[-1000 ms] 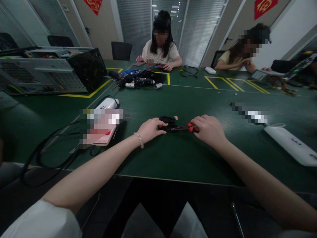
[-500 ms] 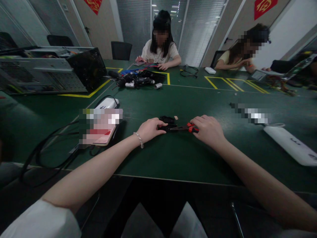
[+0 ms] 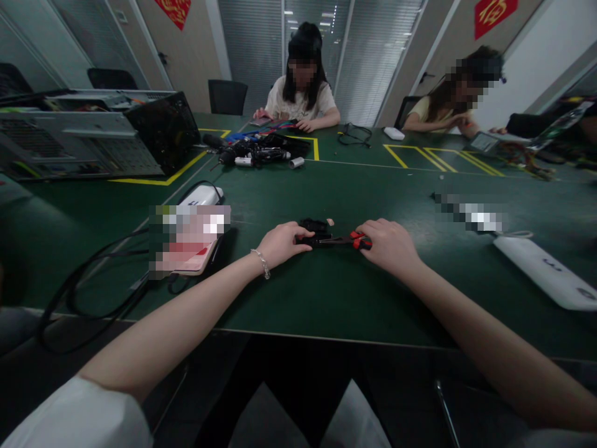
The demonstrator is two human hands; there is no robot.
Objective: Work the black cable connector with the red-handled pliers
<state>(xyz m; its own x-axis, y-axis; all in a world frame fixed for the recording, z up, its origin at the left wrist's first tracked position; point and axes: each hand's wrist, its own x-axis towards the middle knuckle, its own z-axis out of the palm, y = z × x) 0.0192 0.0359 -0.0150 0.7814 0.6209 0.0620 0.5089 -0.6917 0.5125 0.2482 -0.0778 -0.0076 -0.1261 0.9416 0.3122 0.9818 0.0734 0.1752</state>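
Note:
My right hand is closed around the red and black handles of a pair of pliers. The jaws point left and meet a small black part, whose exact kind I cannot make out. Thumb and fingers of my left hand pinch that part from its left end, low over the green table. Just behind it lies another small black piece. Beside that piece rests a tiny pale pinkish bit.
At left are a phone, a white power bank and looped black cables. Farther back stands an open computer case. A black drill lies among cables. Another power bank is at right. Two people sit across the table.
The view has shifted very slightly. Both hands keep their hold on the pliers and the black part, with almost no movement.

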